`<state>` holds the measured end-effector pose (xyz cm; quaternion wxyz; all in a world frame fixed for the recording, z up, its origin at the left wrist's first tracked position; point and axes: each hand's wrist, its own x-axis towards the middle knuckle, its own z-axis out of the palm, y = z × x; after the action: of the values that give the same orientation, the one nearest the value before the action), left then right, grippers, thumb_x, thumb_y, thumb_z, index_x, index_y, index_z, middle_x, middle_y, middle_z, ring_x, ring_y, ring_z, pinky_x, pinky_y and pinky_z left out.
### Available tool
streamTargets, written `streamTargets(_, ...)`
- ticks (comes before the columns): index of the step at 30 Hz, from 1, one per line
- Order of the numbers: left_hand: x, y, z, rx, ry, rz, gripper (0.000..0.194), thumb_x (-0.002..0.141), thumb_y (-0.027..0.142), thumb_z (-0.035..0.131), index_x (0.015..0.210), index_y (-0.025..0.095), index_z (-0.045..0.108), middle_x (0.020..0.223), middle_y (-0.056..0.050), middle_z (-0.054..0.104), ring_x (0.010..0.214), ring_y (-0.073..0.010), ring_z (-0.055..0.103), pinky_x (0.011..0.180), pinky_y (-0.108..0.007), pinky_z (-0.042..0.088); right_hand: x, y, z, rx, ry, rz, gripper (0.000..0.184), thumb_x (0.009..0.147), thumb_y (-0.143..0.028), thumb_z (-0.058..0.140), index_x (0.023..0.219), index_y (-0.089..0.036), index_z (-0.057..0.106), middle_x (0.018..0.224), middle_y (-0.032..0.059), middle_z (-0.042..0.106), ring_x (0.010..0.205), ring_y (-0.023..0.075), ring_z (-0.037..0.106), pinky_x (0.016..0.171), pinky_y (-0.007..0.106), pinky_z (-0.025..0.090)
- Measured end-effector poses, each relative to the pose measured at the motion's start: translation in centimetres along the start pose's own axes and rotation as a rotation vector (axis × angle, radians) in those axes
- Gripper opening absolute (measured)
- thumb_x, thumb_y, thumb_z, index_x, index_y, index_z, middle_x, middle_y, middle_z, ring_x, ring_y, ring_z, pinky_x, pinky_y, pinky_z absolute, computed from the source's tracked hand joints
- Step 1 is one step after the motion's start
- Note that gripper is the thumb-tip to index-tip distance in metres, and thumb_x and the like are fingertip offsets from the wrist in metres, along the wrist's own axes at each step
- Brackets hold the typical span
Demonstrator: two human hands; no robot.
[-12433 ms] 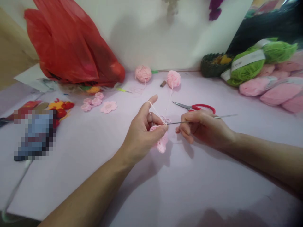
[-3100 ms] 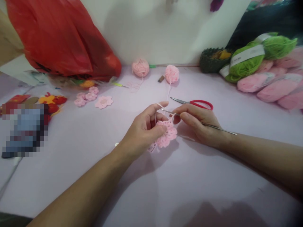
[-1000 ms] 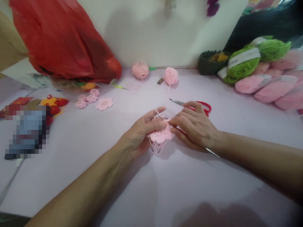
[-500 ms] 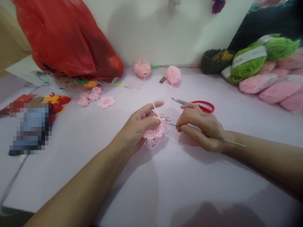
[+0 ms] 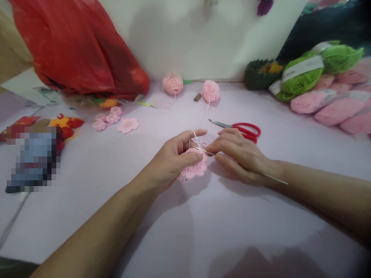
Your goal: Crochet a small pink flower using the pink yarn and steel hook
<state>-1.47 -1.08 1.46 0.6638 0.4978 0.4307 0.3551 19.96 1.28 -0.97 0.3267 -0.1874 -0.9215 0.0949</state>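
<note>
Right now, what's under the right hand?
Under the right hand runs a steel crochet hook; its middle is covered, and only its tip and far end show.

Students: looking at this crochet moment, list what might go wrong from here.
The pink yarn runs from its ball to the left hand, so a tug might drag the ball. The crochet hook in the right hand could split stitches of the pink crocheted flower.
</note>
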Motion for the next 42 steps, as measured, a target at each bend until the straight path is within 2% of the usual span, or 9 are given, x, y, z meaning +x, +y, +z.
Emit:
streamTargets(4, 0.1, -0.2, 0.0, 0.083, 0.051, 0.054, 0.057, 0.081, 0.015, 0.068, 0.136, 0.024, 0.057, 0.083, 0.004, 0.055, 0.07, -0.008, 0.053, 0.064, -0.021, 0.042, 0.0, 0.0, 0.1, -0.018, 0.007, 0.01, 0.019, 0.101, -0.019, 0.038, 0.104, -0.018, 0.057, 0.089, 0.0049, 0.067, 0.083, 0.0179, 0.059, 0.094, 0.043, 0.041)
streamTargets(8, 0.1, -0.4, 0.1, -0.003, 0.03, 0.053, 0.059, 0.08, 0.018, 0.072, 0.137, 0.024, 0.056, 0.095, 0.0, 0.062, 0.083, -0.0112, 0.06, 0.075, -0.024, 0.047, 0.0, -0.2, 0.2, -0.021, 0.021, 0.018, 0.018, 0.101, -0.019, 0.039, 0.103, -0.018, 0.056, 0.087, 0.0035, 0.067, 0.079, 0.0169, 0.059, 0.094, 0.043, 0.041)
streamTargets(15, 0.3, -0.6, 0.4, -0.158, 0.012, -0.011, 0.057, 0.081, 0.017, 0.073, 0.135, 0.022, 0.056, 0.082, 0.003, 0.061, 0.064, -0.0061, 0.055, 0.06, -0.021, 0.041, -0.1, -0.4, 0.5, -0.018, 0.031, 0.026, 0.015, 0.1, -0.019, 0.041, 0.102, -0.017, 0.055, 0.082, 0.0016, 0.063, 0.076, 0.0154, 0.056, 0.093, 0.042, 0.041)
streamTargets(21, 0.3, -0.5, 0.3, -0.142, 0.002, -0.028, 0.057, 0.081, 0.014, 0.072, 0.136, 0.023, 0.057, 0.08, 0.003, 0.063, 0.065, -0.0071, 0.056, 0.061, -0.021, 0.04, -0.2, -0.5, 0.5, -0.023, 0.061, -0.009, 0.015, 0.1, -0.018, 0.04, 0.104, -0.019, 0.055, 0.083, 0.0012, 0.066, 0.074, 0.0154, 0.057, 0.095, 0.043, 0.041)
streamTargets(28, 0.2, 0.1, 0.1, -0.203, -0.033, -0.095, 0.063, 0.078, 0.011, 0.072, 0.137, 0.024, 0.055, 0.076, 0.004, 0.062, 0.059, -0.0071, 0.055, 0.057, -0.022, 0.04, -0.2, -0.1, 0.2, -0.074, 0.032, -0.066, 0.013, 0.1, -0.019, 0.042, 0.101, -0.016, 0.055, 0.08, 0.0027, 0.068, 0.07, 0.0149, 0.058, 0.098, 0.045, 0.042)
streamTargets(36, 0.4, 0.6, -0.7, -0.313, -0.046, -0.209, 0.064, 0.072, 0.006, 0.072, 0.133, 0.022, 0.06, 0.086, 0.0, 0.066, 0.061, -0.0078, 0.056, 0.057, -0.022, 0.044, -0.4, 0.7, 0.1, -0.084, 0.047, -0.156, 0.012, 0.1, -0.021, 0.044, 0.102, -0.018, 0.055, 0.083, 0.0036, 0.07, 0.072, 0.0158, 0.06, 0.099, 0.048, 0.044)
streamTargets(42, 0.6, 0.5, -1.3, -0.336, -0.077, -0.22, 0.06, 0.072, 0.008, 0.073, 0.13, 0.019, 0.062, 0.088, -0.002, 0.067, 0.059, -0.0071, 0.055, 0.054, -0.021, 0.043, -0.4, 0.8, -0.1, -0.094, 0.046, -0.187, 0.011, 0.101, -0.021, 0.044, 0.102, -0.017, 0.055, 0.083, 0.0046, 0.07, 0.073, 0.0161, 0.061, 0.097, 0.048, 0.045)
